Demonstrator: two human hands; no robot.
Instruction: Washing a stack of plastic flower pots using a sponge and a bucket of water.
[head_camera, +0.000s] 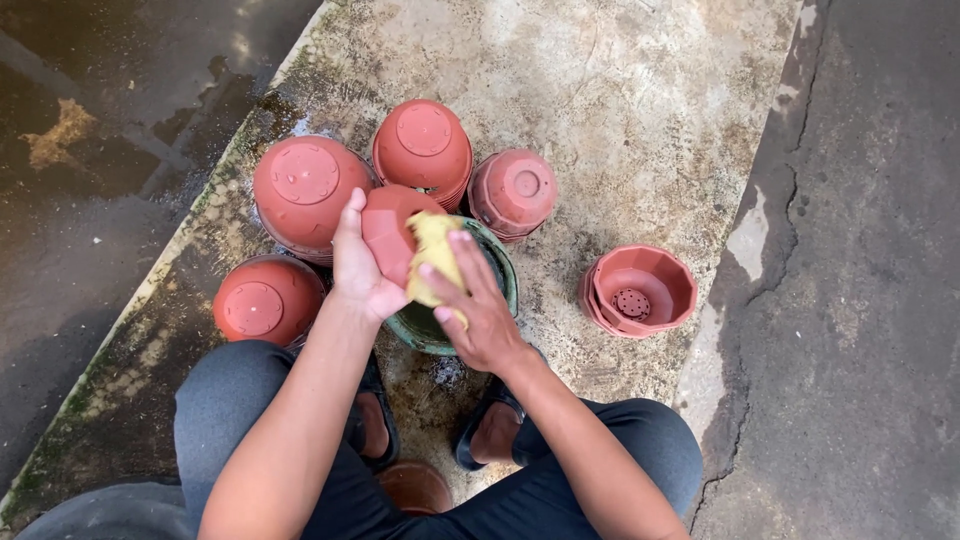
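My left hand grips a small terracotta-coloured plastic pot, tilted on its side over a green basin. My right hand presses a yellow sponge against the pot's side. The basin's inside is mostly hidden by my hands and the pot.
Several upturned plastic pots stand around the basin: one at left, one behind it, a stack at the back, another to its right. An upright stack of angular pots sits at right. My knees and sandalled feet frame the basin. Wet ground lies left.
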